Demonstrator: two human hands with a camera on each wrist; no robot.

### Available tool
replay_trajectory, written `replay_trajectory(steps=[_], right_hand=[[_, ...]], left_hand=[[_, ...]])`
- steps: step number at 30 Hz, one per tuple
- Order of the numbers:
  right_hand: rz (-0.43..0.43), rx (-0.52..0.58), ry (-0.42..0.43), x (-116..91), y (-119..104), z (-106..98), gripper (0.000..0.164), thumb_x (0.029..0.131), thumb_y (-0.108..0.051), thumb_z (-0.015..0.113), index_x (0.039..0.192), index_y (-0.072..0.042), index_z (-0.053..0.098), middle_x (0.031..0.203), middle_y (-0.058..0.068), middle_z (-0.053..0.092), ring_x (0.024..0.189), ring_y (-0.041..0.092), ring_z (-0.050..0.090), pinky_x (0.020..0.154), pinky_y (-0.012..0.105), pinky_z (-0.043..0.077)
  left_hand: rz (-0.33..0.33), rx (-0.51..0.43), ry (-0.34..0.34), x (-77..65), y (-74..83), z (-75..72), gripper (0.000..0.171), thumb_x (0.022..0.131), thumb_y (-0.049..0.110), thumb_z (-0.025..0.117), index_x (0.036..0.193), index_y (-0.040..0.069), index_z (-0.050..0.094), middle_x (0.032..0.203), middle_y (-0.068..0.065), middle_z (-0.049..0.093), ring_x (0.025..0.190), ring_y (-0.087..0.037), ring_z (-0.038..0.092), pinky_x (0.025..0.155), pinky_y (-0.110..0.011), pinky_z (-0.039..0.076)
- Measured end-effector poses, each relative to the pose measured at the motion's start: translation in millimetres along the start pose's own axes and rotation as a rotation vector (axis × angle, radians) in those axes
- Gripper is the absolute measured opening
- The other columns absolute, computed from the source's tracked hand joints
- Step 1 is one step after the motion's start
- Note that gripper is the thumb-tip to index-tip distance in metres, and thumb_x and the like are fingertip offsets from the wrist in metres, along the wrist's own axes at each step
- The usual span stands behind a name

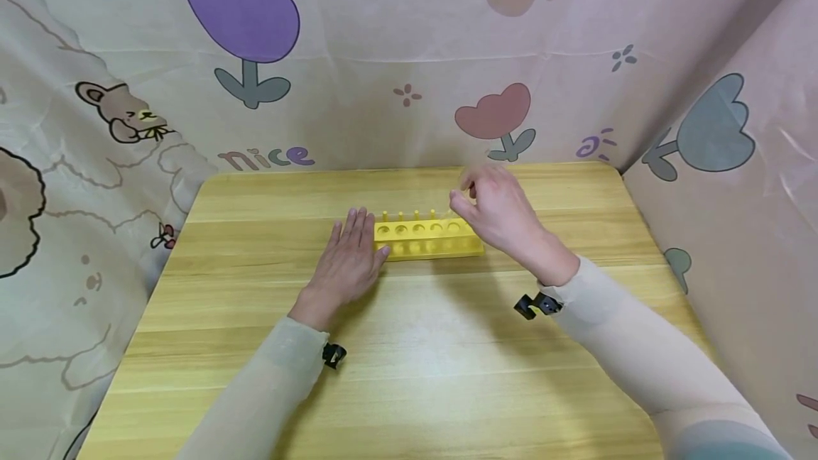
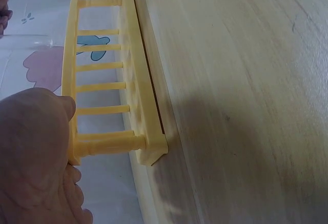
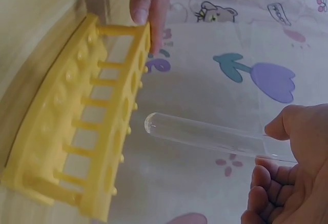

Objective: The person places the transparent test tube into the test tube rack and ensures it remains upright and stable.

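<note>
So the clear test tube (image 3: 205, 136) is up off the surface, over by the right end of the yellow test tube rack (image 1: 427, 238), with its rounded end aimed toward the rack but not touching it. I've got it pinched between thumb and fingers of my right hand (image 1: 501, 208), well back from that rounded tip, which I reckon leaves most of the glass-clear length sticking out where my knuckles won't bump the rack. Couldn't tell you if it's actual glass or plastic. My left hand (image 1: 348, 268) isn't clutching anything: the fingers are straight along the rack's left end and the thumb sits at its near corner, I'd say just bracing it because a light-looking thing like that could skid if knocked. The rack stands upright with its row of pegs (image 1: 417, 214) on the far side, so the round holes (image 1: 418, 228) face up in front of them, handy for me. Under the rack is the wood-grain table (image 1: 415, 389), and behind it hangs a cartoon-print cloth (image 1: 383, 20). Both black wrist cameras (image 1: 537, 304) sit nearer me than the rack.
</note>
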State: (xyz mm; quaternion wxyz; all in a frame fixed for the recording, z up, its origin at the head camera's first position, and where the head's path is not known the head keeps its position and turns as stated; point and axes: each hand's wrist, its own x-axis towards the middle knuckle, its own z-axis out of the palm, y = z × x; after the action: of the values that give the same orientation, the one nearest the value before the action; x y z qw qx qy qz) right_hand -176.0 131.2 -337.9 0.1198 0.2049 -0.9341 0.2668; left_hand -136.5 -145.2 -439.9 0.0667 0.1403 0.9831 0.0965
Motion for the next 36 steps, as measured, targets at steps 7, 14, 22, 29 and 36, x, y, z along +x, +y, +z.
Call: replay_trajectory(steps=[7,14,22,29,36], right_hand=[[-0.003,-0.008,-0.041,2.3,-2.8,15.0,0.02,0.097,-0.023,0.06,0.097,-0.005,0.07,0.09,0.008,0.066,0.086,0.028,0.055,0.08,0.04,0.047],[-0.034,-0.03,-0.053,2.9,0.4,25.8,0.019,0.097,-0.023,0.062,0.097,-0.004,0.068,0.088,0.008,0.066,0.084,0.028,0.056,0.079,0.041,0.048],[-0.016,-0.058,-0.103,0.1,3.5,40.1,0.022,0.098,-0.024,0.063,0.095,-0.002,0.067,0.089,0.01,0.067,0.085,0.031,0.058,0.078,0.042,0.049],[0.01,-0.063,-0.149,-2.6,7.3,53.0,0.025,0.098,-0.026,0.062,0.098,-0.001,0.066,0.094,0.011,0.069,0.092,0.032,0.061,0.085,0.046,0.051],[0.001,-0.086,-0.166,-5.4,11.7,63.1,0.024,0.099,-0.026,0.061,0.097,-0.002,0.064,0.094,0.012,0.07,0.09,0.032,0.061,0.086,0.045,0.051]], left_hand=[[0.003,-0.01,0.003,-0.7,-0.2,-0.6,0.077,0.115,0.051,0.023,0.168,0.0,0.001,0.176,-0.019,-0.005,0.164,-0.033,-0.008,0.134,-0.052,-0.003],[0.009,-0.004,0.014,-0.5,-0.4,-0.2,0.077,0.115,0.05,0.023,0.168,-0.002,0.005,0.176,-0.021,0.0,0.164,-0.033,-0.006,0.134,-0.053,-0.001],[0.009,0.003,0.013,-0.1,-0.5,-0.1,0.077,0.114,0.051,0.023,0.168,-0.002,0.005,0.177,-0.022,0.001,0.164,-0.034,-0.006,0.134,-0.053,0.0],[0.005,-0.001,0.002,0.1,-0.7,0.1,0.077,0.114,0.051,0.022,0.168,-0.002,0.004,0.177,-0.021,-0.002,0.164,-0.033,-0.007,0.134,-0.053,-0.001],[0.005,-0.003,0.006,1.0,-1.1,0.8,0.077,0.114,0.051,0.022,0.168,-0.001,0.002,0.177,-0.022,0.002,0.164,-0.033,-0.006,0.134,-0.053,-0.001]])
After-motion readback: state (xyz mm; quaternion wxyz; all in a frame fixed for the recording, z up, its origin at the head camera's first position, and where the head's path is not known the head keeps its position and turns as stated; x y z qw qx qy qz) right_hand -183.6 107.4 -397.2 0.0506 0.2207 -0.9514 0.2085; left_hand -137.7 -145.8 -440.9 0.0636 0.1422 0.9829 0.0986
